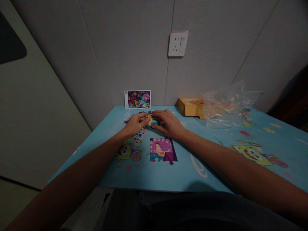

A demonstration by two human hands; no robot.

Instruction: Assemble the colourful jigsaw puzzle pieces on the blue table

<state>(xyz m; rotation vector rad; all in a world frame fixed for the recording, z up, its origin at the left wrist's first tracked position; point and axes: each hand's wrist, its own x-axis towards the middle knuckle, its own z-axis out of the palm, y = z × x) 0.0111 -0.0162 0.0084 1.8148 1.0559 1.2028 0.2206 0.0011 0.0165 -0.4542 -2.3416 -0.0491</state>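
Near the middle of the table, my left hand (134, 124) pinches a small colourful puzzle piece (150, 120) between thumb and fingers. My right hand (171, 124) curls in from the other side, thumb and fingers closed on the same cluster of pieces. The fingers partly cover it, so exact contact is hard to see. More puzzle pieces (140, 133) lie beneath and beside my left hand, partly hidden. Closer to me rests a joined purple puzzle section (162, 150) with a pale bird-like figure, apart from both hands.
A picture card (139, 99) leans against the wall at the back. To the right stand a yellow box (191, 107) and a crumpled clear plastic bag (225, 107). The blue table (141, 178) has printed cartoon figures. A socket plate (178, 44) is on the wall.
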